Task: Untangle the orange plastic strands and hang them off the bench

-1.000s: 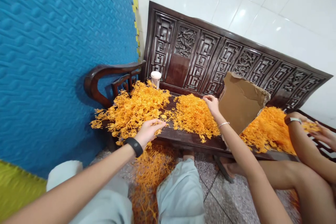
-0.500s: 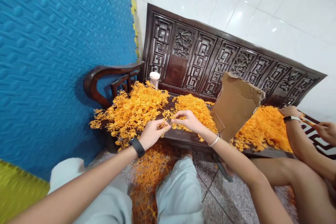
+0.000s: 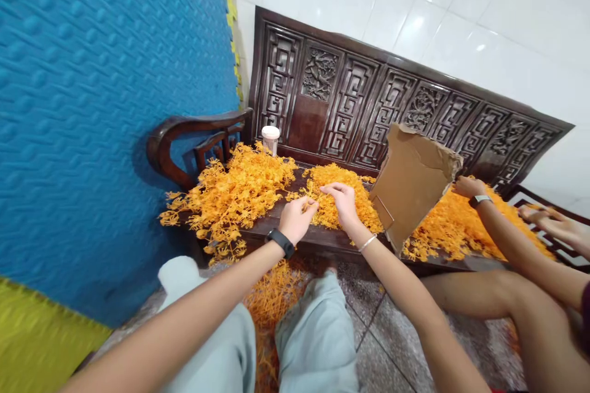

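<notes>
Thumb and fingertips of my left hand (image 3: pixel 298 219) are pinched on a small orange plastic flower sprig (image 3: pixel 306 206), mostly hidden by the fingers. To its right, my right hand (image 3: pixel 343 199) is raised a little higher, its fingers drawn together at orange bits; exactly what they hold is hidden. Behind my right hand lies a heap of small orange plastic pieces (image 3: pixel 364 199). A bigger pile of orange plastic flower sprigs (image 3: pixel 244 184) is left of my left hand, spilling over the edge of the dark wooden bench (image 3: pixel 265 227).
A torn cardboard piece (image 3: pixel 410 181) stands on the bench, right of my hands. Beyond it a co-worker's hands (image 3: pixel 470 186) are over another orange heap (image 3: pixel 442 230). A white-lidded cup (image 3: pixel 270 138) stands at the back. More orange pieces (image 3: pixel 271 295) lie below, between my legs.
Both my hands have shifted right and come apart, the right one rising toward the small heap. The co-worker's near hand has moved left, toward the cardboard.
</notes>
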{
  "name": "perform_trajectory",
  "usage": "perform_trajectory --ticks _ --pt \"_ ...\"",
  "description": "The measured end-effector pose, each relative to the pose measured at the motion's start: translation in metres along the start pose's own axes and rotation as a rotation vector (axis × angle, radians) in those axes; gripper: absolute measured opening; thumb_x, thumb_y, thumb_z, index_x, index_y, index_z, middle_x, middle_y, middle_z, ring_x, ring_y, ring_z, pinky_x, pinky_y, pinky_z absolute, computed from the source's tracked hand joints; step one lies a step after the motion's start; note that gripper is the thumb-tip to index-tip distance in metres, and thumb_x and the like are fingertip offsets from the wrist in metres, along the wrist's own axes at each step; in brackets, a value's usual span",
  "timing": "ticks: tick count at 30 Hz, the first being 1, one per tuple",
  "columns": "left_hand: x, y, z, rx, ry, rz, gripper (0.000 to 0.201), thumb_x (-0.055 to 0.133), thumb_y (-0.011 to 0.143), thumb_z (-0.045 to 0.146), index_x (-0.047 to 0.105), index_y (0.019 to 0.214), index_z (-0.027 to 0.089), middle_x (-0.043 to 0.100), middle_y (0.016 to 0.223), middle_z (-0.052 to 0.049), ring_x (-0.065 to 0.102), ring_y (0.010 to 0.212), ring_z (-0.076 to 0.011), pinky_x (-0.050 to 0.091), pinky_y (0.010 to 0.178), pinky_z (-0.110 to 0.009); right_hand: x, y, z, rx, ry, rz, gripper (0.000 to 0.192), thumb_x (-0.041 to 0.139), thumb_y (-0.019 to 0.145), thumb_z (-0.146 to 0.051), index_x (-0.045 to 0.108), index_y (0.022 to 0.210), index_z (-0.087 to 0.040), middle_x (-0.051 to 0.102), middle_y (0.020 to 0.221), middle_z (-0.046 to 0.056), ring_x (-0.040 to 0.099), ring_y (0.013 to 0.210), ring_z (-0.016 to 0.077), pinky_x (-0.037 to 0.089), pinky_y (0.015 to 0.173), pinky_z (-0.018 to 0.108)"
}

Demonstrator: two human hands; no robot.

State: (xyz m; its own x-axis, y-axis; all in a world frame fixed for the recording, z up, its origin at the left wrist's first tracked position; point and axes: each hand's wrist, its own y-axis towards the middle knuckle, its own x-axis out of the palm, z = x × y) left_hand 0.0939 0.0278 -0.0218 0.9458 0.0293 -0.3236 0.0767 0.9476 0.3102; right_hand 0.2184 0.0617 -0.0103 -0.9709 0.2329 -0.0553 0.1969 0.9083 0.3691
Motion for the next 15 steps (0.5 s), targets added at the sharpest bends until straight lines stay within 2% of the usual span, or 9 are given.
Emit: perform_trajectory --ticks 5,9,15 --pt "0.019 0.017 0.004 -0.01 -0.097 0.078 0.018 0.049 0.069 0.032 0.057 0.063 0.017 0.052 0.055 0.003 0.043 0.054 -0.0111 0.031 0.053 -0.022 -0.008 0.021 0.001 -0.102 -0.046 0.088 0.015 0.056 0.059 -0.029 0.058 0.052 -0.016 0.056 0.057 -0.002 0.05 0.061 0.0119 0.039 0.065 0.025" --pt "0.027 0.029 -0.002 -0.073 -0.177 0.139 0.021 0.049 0.069 0.034 0.059 0.065 0.016 0.048 0.05 0.004 0.041 0.049 -0.0104 0.03 0.05 -0.022 -0.003 0.036 0.006 -0.145 -0.077 0.164 0.014 0.058 0.058 -0.03 0.058 0.054 -0.016 0.057 0.064 0.0 0.05 0.066 0.0126 0.04 0.067 0.026" --pt "0.026 0.037 -0.013 -0.132 -0.253 0.187 0.019 0.053 0.066 0.033 0.06 0.063 0.016 0.042 0.045 0.005 0.038 0.045 -0.0094 0.028 0.046 -0.021 0.011 0.047 0.013 -0.136 -0.091 0.118 0.017 0.057 0.06 -0.03 0.057 0.051 -0.016 0.055 0.061 0.0 0.05 0.064 0.0124 0.04 0.065 0.026"
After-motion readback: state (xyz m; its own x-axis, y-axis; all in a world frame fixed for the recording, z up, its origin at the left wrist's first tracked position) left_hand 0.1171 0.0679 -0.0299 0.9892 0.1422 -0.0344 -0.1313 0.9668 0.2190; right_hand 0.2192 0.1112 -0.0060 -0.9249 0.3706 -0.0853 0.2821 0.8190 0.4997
